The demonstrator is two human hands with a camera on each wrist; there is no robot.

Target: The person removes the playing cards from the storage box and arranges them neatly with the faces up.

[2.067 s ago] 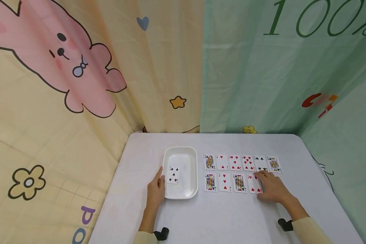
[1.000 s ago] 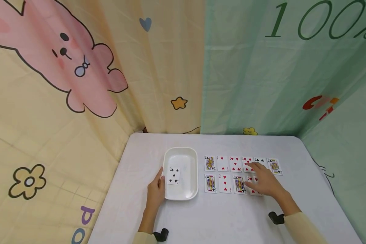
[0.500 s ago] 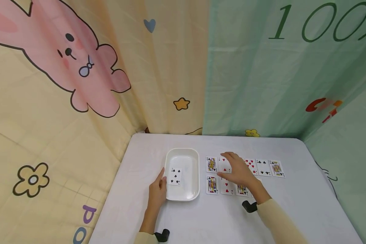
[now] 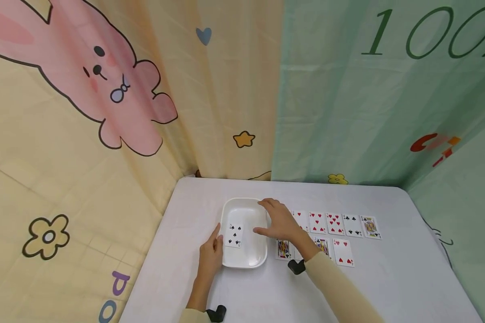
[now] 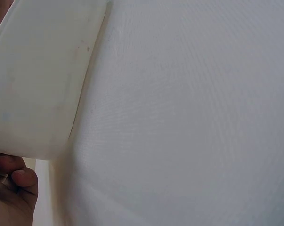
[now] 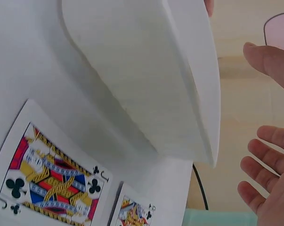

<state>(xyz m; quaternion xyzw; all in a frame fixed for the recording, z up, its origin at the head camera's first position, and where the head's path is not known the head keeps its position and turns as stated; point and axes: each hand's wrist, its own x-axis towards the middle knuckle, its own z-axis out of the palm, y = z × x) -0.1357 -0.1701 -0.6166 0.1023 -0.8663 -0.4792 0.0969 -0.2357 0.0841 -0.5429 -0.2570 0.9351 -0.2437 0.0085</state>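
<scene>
The head camera looked forward and down from above the table [image 4: 266, 296], taking in both hands and the curtained walls. The left wrist camera sat very close, facing the tray [image 5: 38, 84] from the side. The right wrist camera, equally near, shared that tray [image 6: 146, 80] and the cards [image 6: 52, 183].

Bare table [image 4: 372, 287] lies open near the person; rows of cards [image 4: 334, 223] and the tray [image 4: 226, 262] crowd the middle.

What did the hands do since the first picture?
The right hand moved left from the far end of the card rows to the white tray's right rim, its open fingers holding nothing. The left hand stayed touching the tray; the spade card stayed inside.
</scene>
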